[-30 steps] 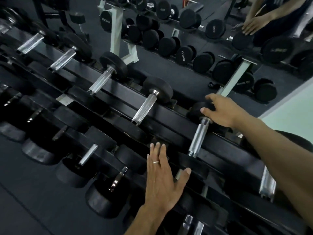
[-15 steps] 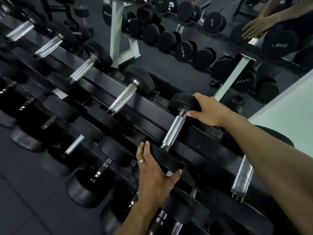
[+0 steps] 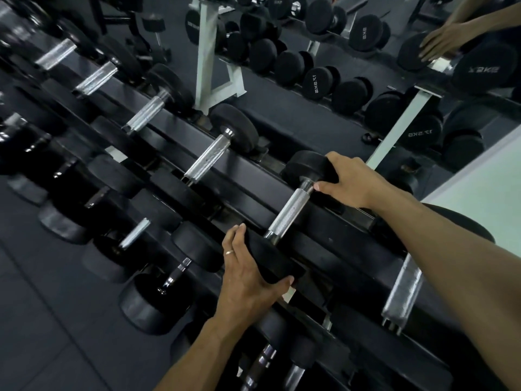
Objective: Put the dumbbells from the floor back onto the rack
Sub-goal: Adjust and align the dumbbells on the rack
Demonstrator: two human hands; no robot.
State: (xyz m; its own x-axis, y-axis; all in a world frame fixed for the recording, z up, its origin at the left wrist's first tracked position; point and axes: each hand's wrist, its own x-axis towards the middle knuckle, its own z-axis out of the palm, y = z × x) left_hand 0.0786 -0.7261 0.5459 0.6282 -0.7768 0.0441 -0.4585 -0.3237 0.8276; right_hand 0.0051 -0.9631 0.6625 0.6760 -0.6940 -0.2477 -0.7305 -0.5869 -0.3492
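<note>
Dumbbell [image 3: 290, 213] on rack [image 3: 253, 176], both hands gripping its ends.

A wall mirror [image 3: 352, 114] stands behind everything. Right of the mirror runs a pale green wall [image 3: 485, 187]. Dark floor tiles [image 3: 42, 320] lie well left of the mirror.

Floor [image 3: 42, 320]: you stand on dark grey tiles.
Mirror [image 3: 282, 103]: it spans the wall ahead of you.
Wall [image 3: 479, 179]: pale green on your right.
Light: dim.
</note>
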